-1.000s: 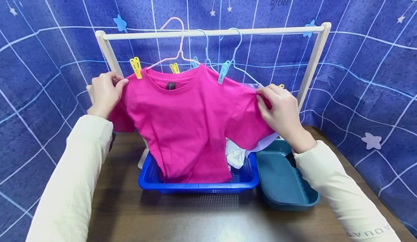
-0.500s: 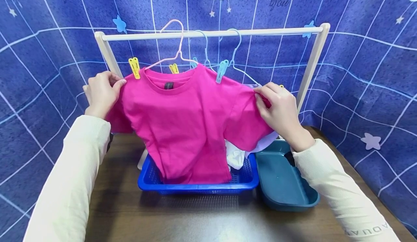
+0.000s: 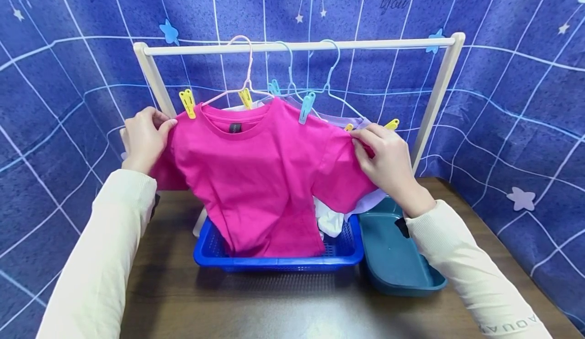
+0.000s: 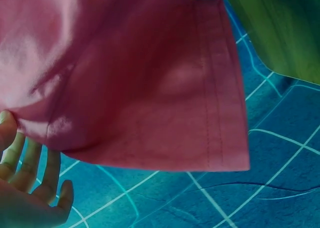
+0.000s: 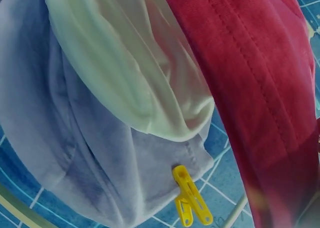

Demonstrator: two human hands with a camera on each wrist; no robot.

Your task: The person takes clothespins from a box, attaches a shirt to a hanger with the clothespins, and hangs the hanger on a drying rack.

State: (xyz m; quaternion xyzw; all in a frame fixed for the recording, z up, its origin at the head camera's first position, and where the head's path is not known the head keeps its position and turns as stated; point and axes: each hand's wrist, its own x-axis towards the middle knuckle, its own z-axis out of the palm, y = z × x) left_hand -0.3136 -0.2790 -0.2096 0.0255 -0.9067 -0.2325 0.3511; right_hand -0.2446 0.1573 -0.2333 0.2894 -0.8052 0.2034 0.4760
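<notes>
A magenta T-shirt (image 3: pixel 247 171) hangs on a pink hanger (image 3: pixel 249 72), whose hook is at the white bar of the rack. My left hand (image 3: pixel 145 138) pinches the shirt at the left shoulder, thumb and fingers together; its sleeve (image 4: pixel 165 88) fills the left wrist view. At the other shoulder my right hand (image 3: pixel 386 159) pinches the sleeve top. A yellow clothespin (image 3: pixel 187 103) and a light blue clothespin (image 3: pixel 306 107) grip the shoulders. Behind the shirt are two blue hangers (image 3: pixel 330 67), a white garment (image 5: pixel 115 68) and a lavender garment (image 5: pixel 95 148), mostly hidden in the head view.
The rack's bar (image 3: pixel 388 44) spans two pale posts (image 3: pixel 436 103). Below the shirt, a blue basket (image 3: pixel 279 263) stands on the brown table (image 3: pixel 274 308). A teal tub (image 3: pixel 395 252) sits right of it. A patterned blue curtain (image 3: pixel 516 105) surrounds the rack.
The pink hanger has come down, its hook now lower at the bar. The shirt's shoulders and both hands have lowered slightly, showing more of the lavender garment behind.
</notes>
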